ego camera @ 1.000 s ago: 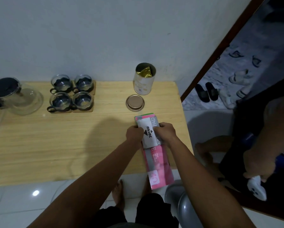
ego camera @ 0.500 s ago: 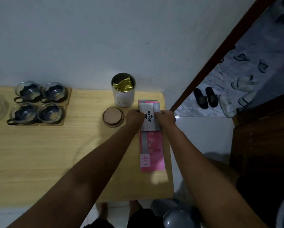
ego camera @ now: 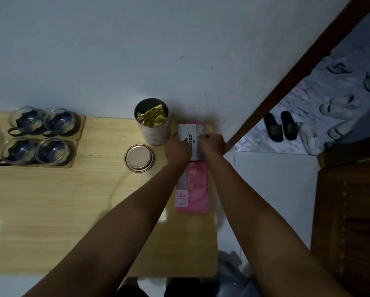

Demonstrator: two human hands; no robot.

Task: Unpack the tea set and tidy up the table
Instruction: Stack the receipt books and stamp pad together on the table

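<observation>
White box [ego camera: 186, 133] apparently pinched between both hands' fingers [ego camera: 203, 139].

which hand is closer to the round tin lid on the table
Left. The left hand sits just right of the tin lid, gripping the white box; the right hand is farther right, on the box's other side.

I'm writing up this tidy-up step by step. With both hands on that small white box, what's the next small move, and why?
Probably let go: the white box already lies on the pink pack at the table's far right corner, gripped by left hand and right hand. The lid still lies beside the open tin.
</observation>
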